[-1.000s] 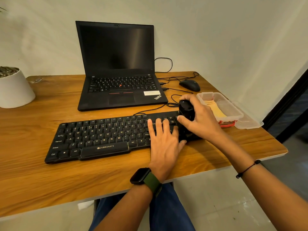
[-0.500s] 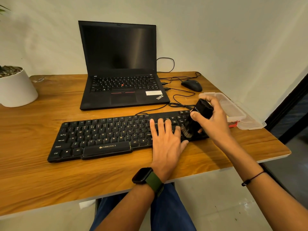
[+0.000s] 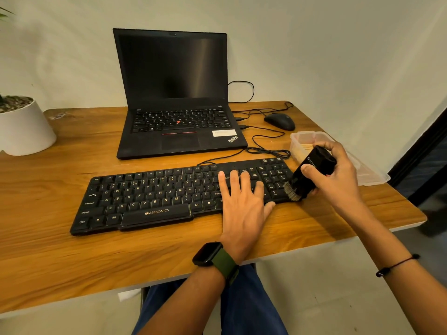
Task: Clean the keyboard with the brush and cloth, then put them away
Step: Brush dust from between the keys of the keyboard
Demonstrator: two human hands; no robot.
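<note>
Pressing flat on the right half of the black Zebronics keyboard (image 3: 169,197), the left hand (image 3: 244,201) has its fingers straight and spread across the keys, holding nothing. The right hand (image 3: 338,175) is curled round a black brush (image 3: 307,176), thumb on the near face, tilted so its pale bristles touch the keyboard's far right edge by the number pad.

Around them on the wooden worktop (image 3: 72,250): one open ThinkPad laptop (image 3: 174,97), screen dark, sits just behind the keyboard. One black mouse (image 3: 279,120) lies to the laptop's right, well apart from the hands, and its cable (image 3: 266,146) loops between laptop and keyboard. One clear plastic container (image 3: 302,139) stands just behind the right hand, something yellow inside that could be the cloth, though it is too hidden to tell. What looks like its clear lid (image 3: 370,175) lies beside it near the worktop's right edge, partly hidden by the right hand. One white plant pot (image 3: 24,129) stands at the far left.

One smartwatch (image 3: 209,255) with a green strap on the left wrist, one thin black cord bracelet (image 3: 396,264) on the right.
</note>
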